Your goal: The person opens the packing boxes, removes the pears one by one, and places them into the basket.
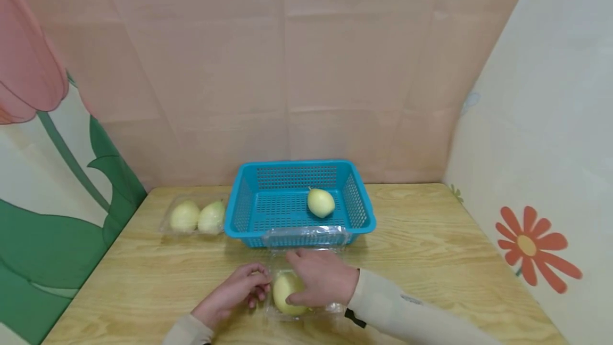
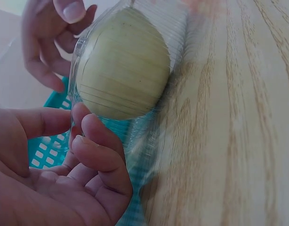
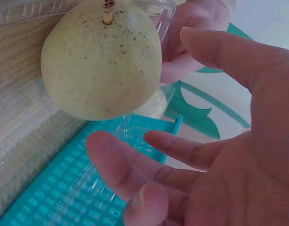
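Note:
A clear plastic clamshell box (image 1: 330,307) lies on the table with its lid raised against the blue basket's front. One pale yellow-green pear (image 1: 286,293) sits in the left part of the box; its stem and brown specks show on the pear (image 3: 102,61) in the right wrist view. My left hand (image 1: 241,287) pinches the box's left rim between thumb and fingertip, as the left wrist view shows. Over the box, my right hand (image 1: 325,278) is spread with fingers apart, just beside the pear and holding nothing.
Behind the box stands a blue perforated basket (image 1: 246,212) with one pear (image 1: 321,203) inside. To its left, a clear box holds two pears (image 1: 184,217). The wooden table (image 1: 421,260) meets a pink cloth wall at the back and printed walls at both sides.

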`<state>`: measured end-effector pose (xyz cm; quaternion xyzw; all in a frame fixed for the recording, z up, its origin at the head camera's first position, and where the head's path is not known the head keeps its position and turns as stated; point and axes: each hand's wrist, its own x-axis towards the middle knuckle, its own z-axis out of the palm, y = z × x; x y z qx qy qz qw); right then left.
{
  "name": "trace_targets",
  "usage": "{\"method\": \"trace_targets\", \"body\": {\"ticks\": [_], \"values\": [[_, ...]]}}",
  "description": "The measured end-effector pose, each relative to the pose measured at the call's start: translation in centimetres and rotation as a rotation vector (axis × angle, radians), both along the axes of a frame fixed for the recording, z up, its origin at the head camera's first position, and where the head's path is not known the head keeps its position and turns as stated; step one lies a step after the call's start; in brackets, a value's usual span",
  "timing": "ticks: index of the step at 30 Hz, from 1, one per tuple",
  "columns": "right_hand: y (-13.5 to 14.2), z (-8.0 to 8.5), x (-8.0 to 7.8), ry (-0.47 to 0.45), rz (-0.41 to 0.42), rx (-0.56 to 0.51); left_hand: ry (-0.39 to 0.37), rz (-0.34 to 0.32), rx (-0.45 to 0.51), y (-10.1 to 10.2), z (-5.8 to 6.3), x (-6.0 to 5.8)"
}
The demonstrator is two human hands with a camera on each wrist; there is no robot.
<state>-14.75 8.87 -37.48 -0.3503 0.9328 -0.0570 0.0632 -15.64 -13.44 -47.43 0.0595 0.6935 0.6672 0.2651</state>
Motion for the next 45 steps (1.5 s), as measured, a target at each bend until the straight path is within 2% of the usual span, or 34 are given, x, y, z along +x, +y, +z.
{"method": "trace_targets", "body": {"ticks": [8, 15, 22, 34, 45], "values": [[-0.8, -0.5, -0.1, -0.015, 0.001, 0.032, -0.004, -0.004, 0.001, 0.0, 0.0, 0.0], [-1.4, -0.9, -0.1, 0.006, -0.010, 0.099, -0.002, -0.002, 0.000, -0.1, 0.2, 0.1], [-1.7, -1.1, -0.2, -0.019, -0.033, 0.138, 0.004, -0.011, 0.011, -0.1, 0.1, 0.1], [-2.2, -1.3, -0.4, -0.062, -0.062, 0.134, 0.024, -0.022, 0.026, -0.2, 0.1, 0.1], [-1.5, -1.4, -0.6, -0.072, -0.033, 0.127, 0.037, -0.023, 0.035, -0.1, 0.3, 0.3]]}}
